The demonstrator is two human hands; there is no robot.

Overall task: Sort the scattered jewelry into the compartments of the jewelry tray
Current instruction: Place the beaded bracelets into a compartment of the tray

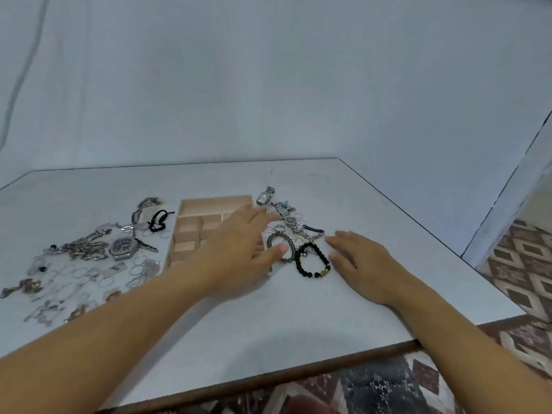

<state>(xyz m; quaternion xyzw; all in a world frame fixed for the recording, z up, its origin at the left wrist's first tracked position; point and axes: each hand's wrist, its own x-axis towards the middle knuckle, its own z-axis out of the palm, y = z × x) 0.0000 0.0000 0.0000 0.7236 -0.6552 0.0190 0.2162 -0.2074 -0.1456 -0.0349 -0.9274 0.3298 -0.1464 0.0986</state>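
Note:
A wooden jewelry tray (191, 225) with several compartments stands at the table's middle. My left hand (239, 252) stretches over the tray's right half with straight fingers, hiding that part; its thumb reaches toward a grey bracelet (273, 239). My right hand (361, 261) lies flat on the table, fingers straight, just right of a black bead bracelet (312, 261). Neither hand holds anything. A silver watch (264, 197), a second watch (286, 216), rings and a chain lie beyond the bracelets. Left of the tray lie a dark-faced watch (122, 246), a black cord bracelet (158, 219), chains and many thin rings.
The white table (268, 318) ends in a front edge near me and a right edge at a patterned floor (519, 264). A pale blue wall rises behind the table.

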